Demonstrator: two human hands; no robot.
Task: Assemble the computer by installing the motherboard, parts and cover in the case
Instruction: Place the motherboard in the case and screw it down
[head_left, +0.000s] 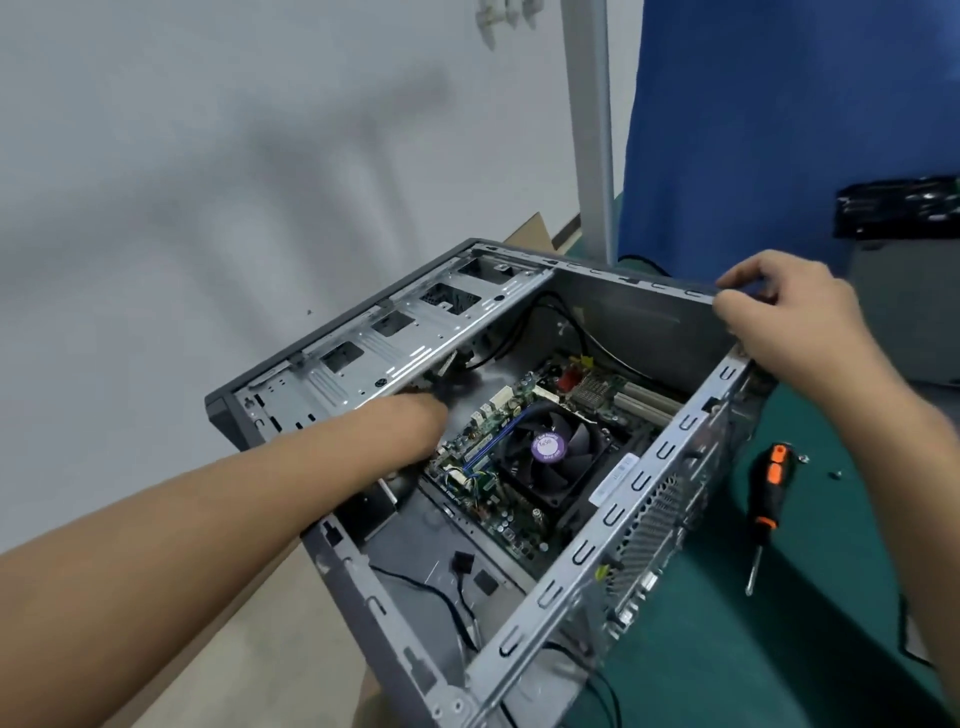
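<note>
The grey computer case (649, 332) lies open on its side, tilted toward me. Inside it sits the green motherboard (498, 499) with a black CPU fan (550, 452) that carries a purple label. My left hand (415, 415) reaches into the case under the metal drive cage (395, 338); its fingers are hidden among black cables there. My right hand (779, 306) grips the far top corner of the case wall, thumb and fingers curled over the rim.
A screwdriver (769, 499) with a black and orange handle lies on the green mat (779, 649) to the right of the case, with small screws (836, 474) near it. Loose black cables (447, 597) trail in the case's near end. A blue cloth (779, 130) hangs behind.
</note>
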